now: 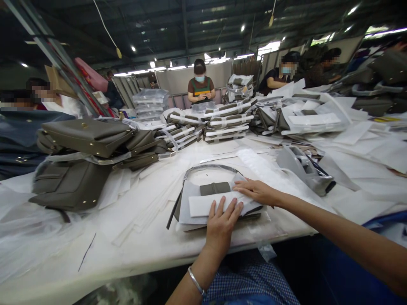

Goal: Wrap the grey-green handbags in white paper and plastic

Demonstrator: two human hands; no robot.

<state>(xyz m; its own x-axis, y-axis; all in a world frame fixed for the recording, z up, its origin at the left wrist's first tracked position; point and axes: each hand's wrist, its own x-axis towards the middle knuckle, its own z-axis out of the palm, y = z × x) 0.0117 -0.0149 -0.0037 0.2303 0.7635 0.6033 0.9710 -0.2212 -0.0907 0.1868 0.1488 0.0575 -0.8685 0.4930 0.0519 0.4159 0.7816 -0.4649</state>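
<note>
Busy workshop hall, lights glowing, and across the white surface a masked co-worker is behind stacks of padded bags! Down front, the olive bag lies flat near the edge, dressed in white paper and a pale strip. Left hand: fingers spread, released, resting on that strip! Right hand: fingers stretched over the paper's right side, thumb hidden, so whether they pinch, I cannot tell.

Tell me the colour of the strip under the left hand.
The strip is white, clearest in the head view.
</note>
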